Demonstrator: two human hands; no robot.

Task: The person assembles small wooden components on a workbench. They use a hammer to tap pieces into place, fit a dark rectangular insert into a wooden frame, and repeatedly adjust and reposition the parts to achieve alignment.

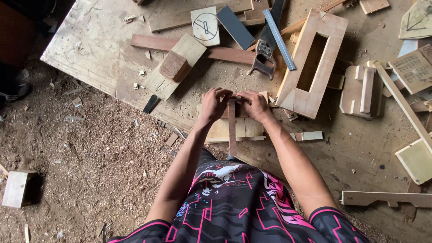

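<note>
Wood strip (pixel 232 128), thin and reddish, lies lengthwise over a pale board (pixel 245 128) at the plywood floor's (pixel 90 49) edge, its far end pinched between both hands. Left hand (pixel 213 104) has its fingers curled down tight on that end, and right hand (pixel 255 106) grips it likewise (fingertips mostly hidden). My worry: the strip's near end hangs unsupported, so uneven pressure could snap or twist it, and the handsaw (pixel 266 47) lies close beyond.

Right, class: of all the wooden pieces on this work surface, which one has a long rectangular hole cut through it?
The large pale board lying right of the hands, beside the handsaw; the other pieces are solid.
</note>
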